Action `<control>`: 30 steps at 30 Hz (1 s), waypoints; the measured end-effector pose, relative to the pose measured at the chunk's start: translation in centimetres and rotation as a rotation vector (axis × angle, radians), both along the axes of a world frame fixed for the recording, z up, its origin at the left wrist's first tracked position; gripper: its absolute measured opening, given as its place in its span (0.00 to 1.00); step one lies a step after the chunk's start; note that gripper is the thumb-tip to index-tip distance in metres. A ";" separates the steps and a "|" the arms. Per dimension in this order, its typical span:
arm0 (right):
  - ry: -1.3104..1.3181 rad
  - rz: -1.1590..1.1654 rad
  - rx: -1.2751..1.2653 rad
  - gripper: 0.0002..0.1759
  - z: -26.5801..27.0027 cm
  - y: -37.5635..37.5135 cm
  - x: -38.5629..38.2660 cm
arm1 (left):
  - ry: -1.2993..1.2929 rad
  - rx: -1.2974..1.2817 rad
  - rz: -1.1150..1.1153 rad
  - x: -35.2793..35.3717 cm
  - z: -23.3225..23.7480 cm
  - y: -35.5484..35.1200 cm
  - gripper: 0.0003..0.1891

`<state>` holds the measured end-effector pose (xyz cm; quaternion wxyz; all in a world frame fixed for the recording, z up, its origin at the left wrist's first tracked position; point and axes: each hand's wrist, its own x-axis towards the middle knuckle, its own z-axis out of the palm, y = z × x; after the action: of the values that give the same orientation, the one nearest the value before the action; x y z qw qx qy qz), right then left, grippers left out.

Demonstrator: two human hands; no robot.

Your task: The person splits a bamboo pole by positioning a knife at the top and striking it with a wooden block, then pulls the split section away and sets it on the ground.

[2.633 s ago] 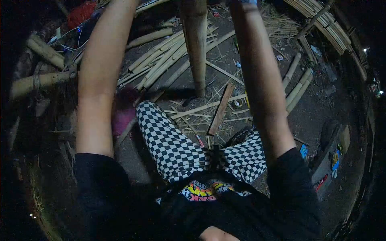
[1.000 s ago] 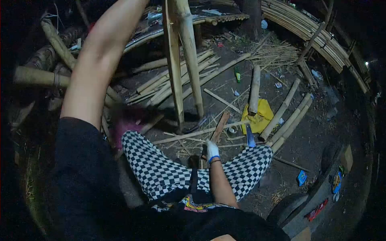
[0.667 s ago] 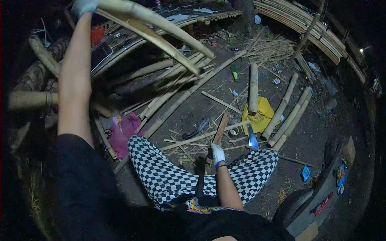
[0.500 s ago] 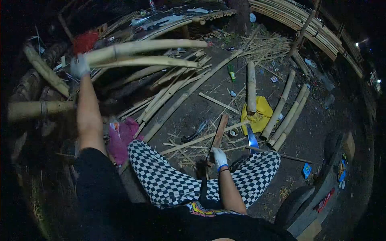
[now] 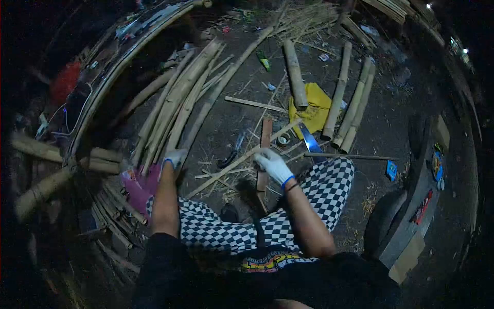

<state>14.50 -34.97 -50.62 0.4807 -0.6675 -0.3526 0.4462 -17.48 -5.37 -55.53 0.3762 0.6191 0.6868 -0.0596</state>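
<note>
My left hand (image 5: 175, 157), in a white glove, is closed at the near end of a split bamboo piece (image 5: 181, 121); its fingertips are partly hidden. Other long bamboo pieces (image 5: 163, 114) lie beside it in a slanting bundle. My right hand (image 5: 274, 167), also gloved, is curled over the middle of a flat brown strip of wood (image 5: 265, 133), between my knees. Whether its fingers grip the strip or something else is hidden. A wide shiny blade (image 5: 310, 139) lies just ahead of my right knee, and a dark curved tool (image 5: 232, 153) lies between the hands.
Bamboo poles (image 5: 339, 92) lie ahead to the right, one over a yellow bag (image 5: 314, 105). A tape roll (image 5: 283, 139) lies among bamboo slivers. At left are a magenta cloth (image 5: 135, 193) and thick bamboo (image 5: 43, 193). A curved ledge (image 5: 406, 232) runs along the right.
My left hand has come down and right from the far left, bringing the raised bamboo pieces onto the bundle. My right hand has moved up along the brown strip. The view has shifted.
</note>
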 end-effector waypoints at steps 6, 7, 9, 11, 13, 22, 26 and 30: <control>-0.242 0.092 -0.050 0.25 5.4 4.0 14.0 | -0.140 -0.043 -0.715 13.7 -4.0 -5.1 0.26; -0.393 0.060 0.007 0.25 4.5 5.0 16.8 | -0.226 -0.095 -0.620 15.7 -4.0 -7.0 0.25; -0.309 -0.022 0.013 0.23 4.5 5.5 22.1 | -0.155 0.012 -0.828 20.1 -4.3 -9.5 0.22; -0.117 -0.173 -0.039 0.24 0.6 6.6 28.3 | -0.285 -0.130 -0.837 23.6 -5.1 -11.9 0.22; -0.170 -0.358 -0.139 0.24 -6.8 6.8 35.7 | -0.253 -0.216 -0.855 26.4 -7.0 -13.9 0.22; -0.438 -0.715 -0.654 0.39 -26.7 1.7 43.4 | -0.266 -0.440 -0.825 27.6 -8.7 -23.9 0.26; -0.417 -0.844 -0.705 0.37 -22.5 2.4 40.7 | -0.222 -0.495 -0.768 24.8 -9.8 -24.4 0.24; -0.508 -0.868 -0.731 0.42 -23.4 4.2 41.2 | -0.241 -0.495 -0.724 23.7 -11.0 -24.0 0.21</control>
<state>55.71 -30.79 -74.00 0.2597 -0.9568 0.0228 0.1291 6.17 -29.32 -66.57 0.5451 0.7133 0.3424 -0.2772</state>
